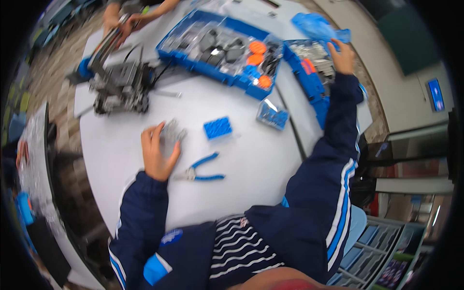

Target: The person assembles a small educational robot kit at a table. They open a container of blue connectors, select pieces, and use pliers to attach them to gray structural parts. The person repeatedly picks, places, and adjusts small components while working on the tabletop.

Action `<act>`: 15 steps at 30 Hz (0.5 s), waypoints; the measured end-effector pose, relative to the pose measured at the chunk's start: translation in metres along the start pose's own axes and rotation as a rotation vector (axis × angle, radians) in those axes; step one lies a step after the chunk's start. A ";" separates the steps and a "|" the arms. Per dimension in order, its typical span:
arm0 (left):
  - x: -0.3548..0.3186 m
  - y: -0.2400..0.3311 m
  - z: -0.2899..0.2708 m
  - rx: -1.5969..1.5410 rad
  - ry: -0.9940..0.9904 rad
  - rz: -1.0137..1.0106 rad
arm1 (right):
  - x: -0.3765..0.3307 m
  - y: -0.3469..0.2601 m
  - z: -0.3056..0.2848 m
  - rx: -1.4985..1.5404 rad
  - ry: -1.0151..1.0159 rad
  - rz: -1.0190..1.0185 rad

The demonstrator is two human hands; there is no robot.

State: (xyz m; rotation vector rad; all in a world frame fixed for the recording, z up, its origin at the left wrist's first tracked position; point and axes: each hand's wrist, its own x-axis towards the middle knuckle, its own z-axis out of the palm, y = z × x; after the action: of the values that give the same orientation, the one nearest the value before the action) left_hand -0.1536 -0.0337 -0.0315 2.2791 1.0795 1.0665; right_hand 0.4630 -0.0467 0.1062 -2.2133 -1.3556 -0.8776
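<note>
Striped shirt (244,249) and navy jacket (309,193) seen closest to camera. Left hand (158,153) set flat-ish on the worktop (253,169) side, thumb and fingers spread in a wide C. Small clear-grey parts (173,131) placed in the mouth of that C; blurred, actual grip can't be told. Right hand (342,58) stretched out at the far edge of the smaller blue case (316,93), over its grey parts (319,57); fingers curled, cannot tell if anything is pinched. Blue plastic bag (313,26) bunched just beyond right hand.

Blue-handled pliers (192,173) laid just right of left hand, handles splayed. Blue studded block (218,128) set further right of left hand, at about fingertip level. Clear pack of blue pieces (273,116) left between both hands, nearer the body than right hand. Larger blue case (212,74) opened beyond left hand and to its right, filled with dark parts and orange discs (257,47). Grey motorised assembly (124,83) stood beyond left hand, upper end handled by another person's hands (112,20).
</note>
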 end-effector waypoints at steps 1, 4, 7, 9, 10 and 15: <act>-0.001 -0.002 0.000 0.029 0.021 0.018 | -0.025 -0.042 -0.037 0.213 -0.004 -0.188; -0.004 -0.010 0.001 -0.135 0.058 -0.067 | -0.148 -0.172 -0.127 0.256 -0.076 -0.381; -0.007 -0.019 0.002 -0.288 0.081 -0.088 | -0.254 -0.278 -0.158 0.819 -0.262 -0.798; -0.007 -0.023 0.000 -0.562 -0.010 -0.250 | -0.293 -0.321 -0.154 0.860 -0.528 -0.826; -0.007 -0.025 -0.001 -0.689 -0.057 -0.322 | -0.301 -0.334 -0.145 0.837 -0.597 -0.739; -0.006 -0.028 -0.004 -0.762 -0.049 -0.332 | -0.316 -0.356 -0.114 0.767 -0.595 -0.518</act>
State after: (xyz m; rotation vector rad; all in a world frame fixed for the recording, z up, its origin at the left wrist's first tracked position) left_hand -0.1723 -0.0206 -0.0491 1.4603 0.7996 1.0398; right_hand 0.0052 -0.1603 -0.0257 -1.5606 -2.1270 0.2290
